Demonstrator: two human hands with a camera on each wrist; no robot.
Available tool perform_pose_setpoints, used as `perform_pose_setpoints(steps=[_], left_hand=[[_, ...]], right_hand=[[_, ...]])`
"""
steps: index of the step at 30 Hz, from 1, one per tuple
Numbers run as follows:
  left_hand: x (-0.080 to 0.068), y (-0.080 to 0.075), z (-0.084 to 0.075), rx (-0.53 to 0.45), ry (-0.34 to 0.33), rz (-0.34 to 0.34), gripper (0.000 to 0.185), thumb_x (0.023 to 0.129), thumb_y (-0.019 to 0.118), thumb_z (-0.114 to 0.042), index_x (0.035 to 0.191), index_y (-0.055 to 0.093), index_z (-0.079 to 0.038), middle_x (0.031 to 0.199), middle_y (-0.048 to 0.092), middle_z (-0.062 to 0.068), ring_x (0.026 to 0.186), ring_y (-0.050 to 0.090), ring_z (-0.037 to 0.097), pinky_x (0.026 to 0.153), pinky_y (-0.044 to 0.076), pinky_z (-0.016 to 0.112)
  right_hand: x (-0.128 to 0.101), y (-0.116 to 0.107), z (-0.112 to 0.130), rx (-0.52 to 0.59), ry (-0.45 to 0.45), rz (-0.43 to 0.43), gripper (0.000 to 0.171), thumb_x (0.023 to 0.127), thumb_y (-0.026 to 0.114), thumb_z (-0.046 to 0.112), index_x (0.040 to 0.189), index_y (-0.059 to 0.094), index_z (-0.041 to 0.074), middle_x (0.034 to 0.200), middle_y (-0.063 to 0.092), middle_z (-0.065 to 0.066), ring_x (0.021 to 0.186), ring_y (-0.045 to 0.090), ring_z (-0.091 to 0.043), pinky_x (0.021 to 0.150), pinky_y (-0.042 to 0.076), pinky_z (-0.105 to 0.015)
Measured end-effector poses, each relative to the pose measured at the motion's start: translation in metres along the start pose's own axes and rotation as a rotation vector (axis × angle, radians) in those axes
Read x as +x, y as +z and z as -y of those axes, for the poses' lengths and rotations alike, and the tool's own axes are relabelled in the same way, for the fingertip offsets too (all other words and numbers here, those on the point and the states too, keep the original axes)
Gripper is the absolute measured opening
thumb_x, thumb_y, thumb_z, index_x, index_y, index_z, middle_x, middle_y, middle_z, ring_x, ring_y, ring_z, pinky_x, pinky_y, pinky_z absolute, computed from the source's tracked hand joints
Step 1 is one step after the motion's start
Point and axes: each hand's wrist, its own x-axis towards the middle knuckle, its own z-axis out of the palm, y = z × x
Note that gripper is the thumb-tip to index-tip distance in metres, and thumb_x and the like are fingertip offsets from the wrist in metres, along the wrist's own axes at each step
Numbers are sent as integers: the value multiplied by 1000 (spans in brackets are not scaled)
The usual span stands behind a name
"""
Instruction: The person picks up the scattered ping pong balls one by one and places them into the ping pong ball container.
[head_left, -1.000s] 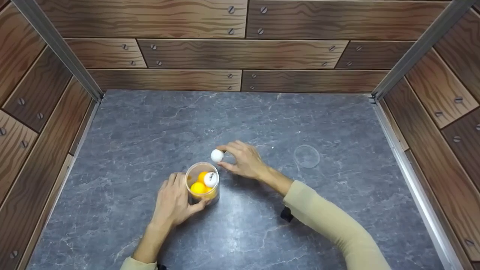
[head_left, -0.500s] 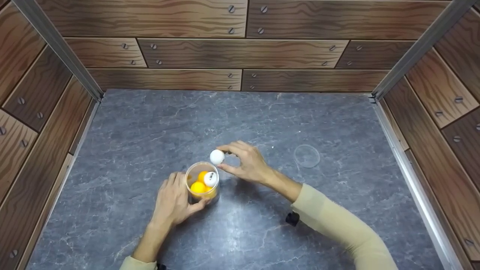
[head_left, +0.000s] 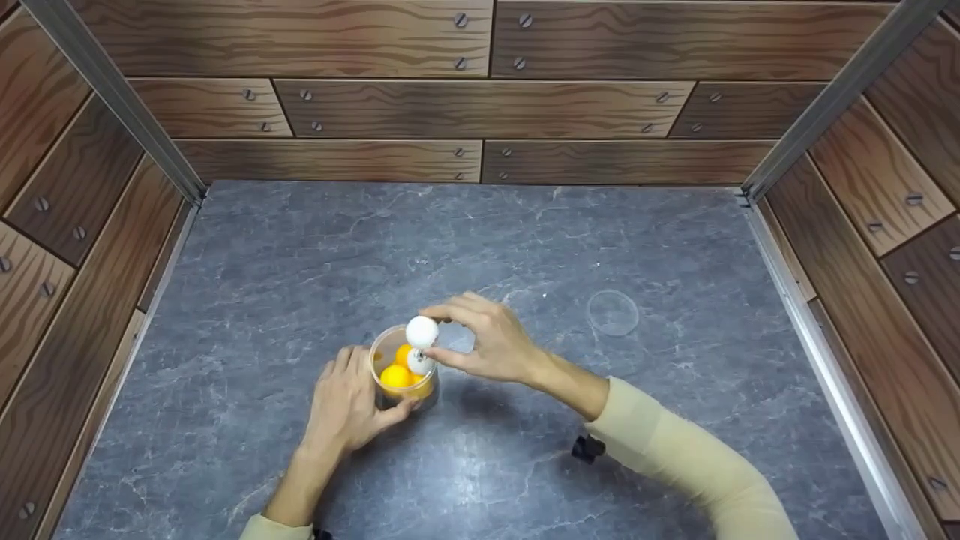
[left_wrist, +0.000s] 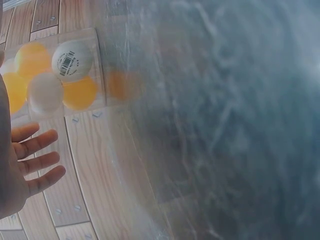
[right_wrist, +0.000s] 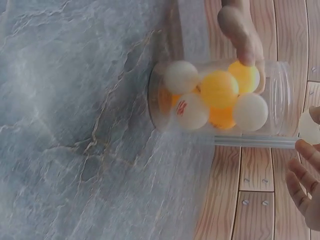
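Head view: my right hand (head_left: pixel 491 346) pinches a white ping-pong ball (head_left: pixel 421 331) between thumb and fingertips, holding it just over the mouth of the clear plastic jar (head_left: pixel 403 367). My left hand (head_left: pixel 352 405) curls around the jar's near side and steadies it upright on the grey stone-look tabletop (head_left: pixel 300 262). Right wrist view shows about 6 orange and white balls (right_wrist: pixel 220 90) already inside, so I judge the filling well along, with this ball not yet dropped. I see no other loose balls. Well beyond my right hand lies the clear lid (head_left: pixel 613 313), not yet fitted.
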Motion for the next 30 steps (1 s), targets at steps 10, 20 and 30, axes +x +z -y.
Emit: perform_pose_setpoints(steps=[10,20,30], left_hand=[[1,0,0,6,0,-5,90,75,67,-76,118,62,3,103,66,16,93,63,31,72,56,44],[0,2,0,8,1,-25,88,72,70,-74,115,61,2,103,65,15,91,62,30,73,55,43],[0,2,0,-7,2,-20,88,73,71,-73,119,62,1,104,66,13,93,62,29,72,55,42]], right_hand=[[4,4,10,-55,-51,19,43,88,84,33,123,75,10,112,80,-2,102,72,-18,86,60,-29],[7,17,12,-90,-46,99,41,90,80,35,126,73,15,111,78,-1,101,69,-18,84,58,-28],[15,20,14,-105,34,240,43,92,78,40,129,73,17,110,76,1,96,61,-16,78,49,-23]])
